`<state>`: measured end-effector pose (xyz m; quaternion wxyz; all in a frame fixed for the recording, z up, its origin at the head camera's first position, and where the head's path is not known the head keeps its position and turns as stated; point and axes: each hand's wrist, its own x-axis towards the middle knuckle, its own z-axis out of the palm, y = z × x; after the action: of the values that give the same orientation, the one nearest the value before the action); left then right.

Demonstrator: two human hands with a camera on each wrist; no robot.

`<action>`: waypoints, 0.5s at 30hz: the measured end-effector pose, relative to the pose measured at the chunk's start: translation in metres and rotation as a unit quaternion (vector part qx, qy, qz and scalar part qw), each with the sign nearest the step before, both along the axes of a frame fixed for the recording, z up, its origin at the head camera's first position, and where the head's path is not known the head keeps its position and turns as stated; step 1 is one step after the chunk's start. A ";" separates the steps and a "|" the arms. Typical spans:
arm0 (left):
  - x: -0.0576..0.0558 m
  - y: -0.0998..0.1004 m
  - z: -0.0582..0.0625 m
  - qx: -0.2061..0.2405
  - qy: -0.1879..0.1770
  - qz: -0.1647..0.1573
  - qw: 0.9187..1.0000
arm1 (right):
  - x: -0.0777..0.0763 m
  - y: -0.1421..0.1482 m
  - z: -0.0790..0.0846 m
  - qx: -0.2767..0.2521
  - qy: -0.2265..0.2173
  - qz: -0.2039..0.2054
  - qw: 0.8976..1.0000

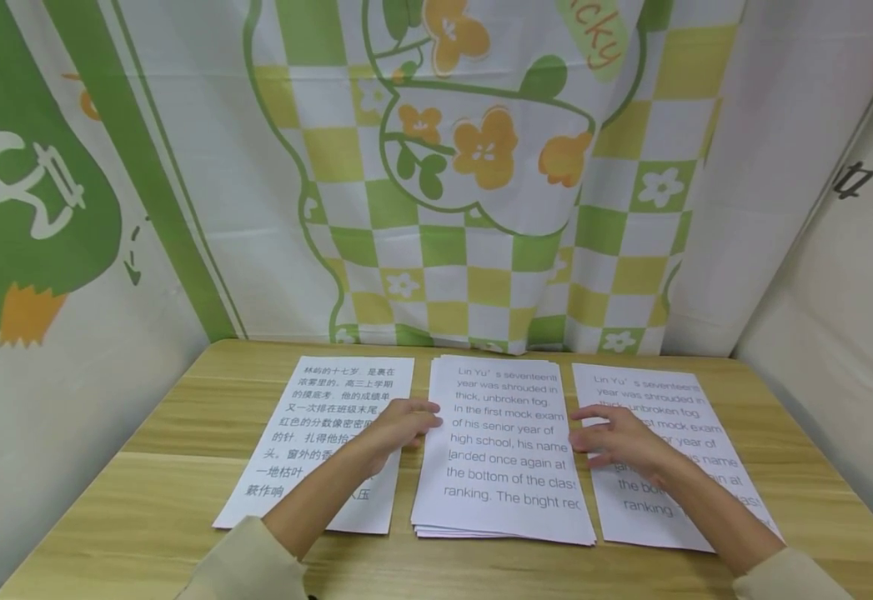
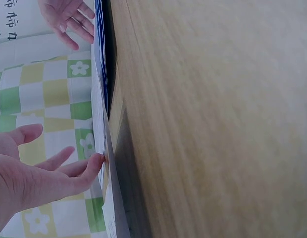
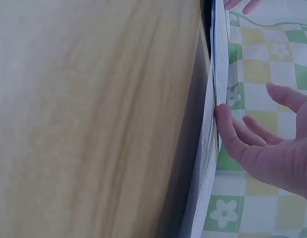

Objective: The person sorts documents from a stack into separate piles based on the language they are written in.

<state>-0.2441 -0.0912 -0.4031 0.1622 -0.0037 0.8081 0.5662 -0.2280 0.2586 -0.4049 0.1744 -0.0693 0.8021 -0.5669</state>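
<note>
A stack of white sheets point(image 1: 504, 475), its top page printed in English, lies on the wooden table between two other papers. My left hand point(image 1: 398, 429) is over the right part of a sheet of Chinese text point(image 1: 353, 387), fingertips close to the stack's left edge. Across from it, my right hand point(image 1: 619, 437) hovers over the left side of another English page point(image 1: 661, 400), its fingertips at the stack's right edge. Both hands have loosely spread fingers and grip nothing. In the wrist views, the left hand point(image 2: 49, 181) and right hand point(image 3: 272, 146) each have a lower fingertip near paper level.
The light wood table point(image 1: 151, 475) extends in front of and beside the papers. Behind it hangs a green, yellow and white checked curtain point(image 1: 444, 283). Printed fabric walls point(image 1: 158, 275) close in the left and right sides.
</note>
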 end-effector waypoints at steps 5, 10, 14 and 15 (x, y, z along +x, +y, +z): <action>-0.001 0.001 -0.001 -0.001 -0.004 -0.002 1.000 | 0.000 0.000 -0.001 -0.001 0.000 0.002 1.000; 0.000 0.001 -0.002 -0.001 -0.003 -0.001 1.000 | 0.002 -0.001 -0.001 -0.008 -0.003 -0.007 1.000; 0.000 0.002 -0.002 0.000 0.002 -0.003 1.000 | 0.003 -0.002 -0.001 -0.010 0.001 -0.014 1.000; 0.000 0.002 -0.001 0.000 0.002 -0.003 1.000 | 0.003 -0.002 -0.001 -0.011 0.000 -0.019 1.000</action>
<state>-0.2441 -0.0895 -0.4045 0.1621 -0.0005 0.8084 0.5659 -0.2252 0.2567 -0.4055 0.1628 -0.0563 0.7969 -0.5790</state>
